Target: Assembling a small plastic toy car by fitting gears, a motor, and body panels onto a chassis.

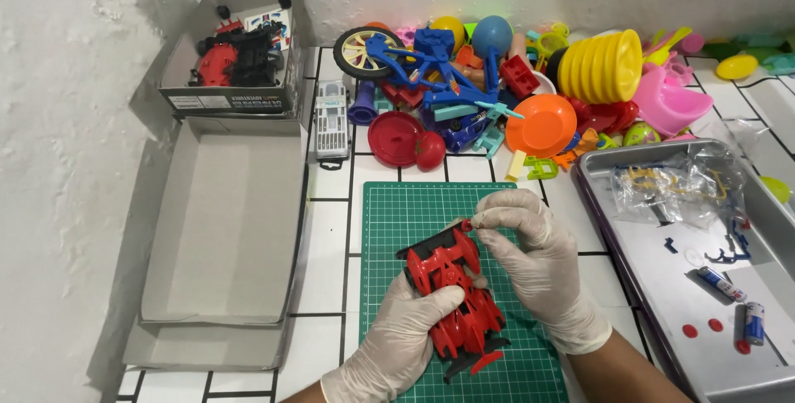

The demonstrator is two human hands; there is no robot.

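A red and black toy race car [454,299] lies on a green cutting mat [414,212], its nose towards me. My left hand [402,333], in a white glove, grips the car's side from the left. My right hand [538,258], also gloved, pinches a small red part at the car's rear corner with thumb and forefinger.
An open cardboard box lid [228,221] lies left, with a box of car parts [236,55] behind it. A pile of colourful plastic toys [513,80] lines the wall. A metal tray [704,287] on the right holds batteries, small parts and a plastic bag. A screwdriver set [331,117] lies near the mat.
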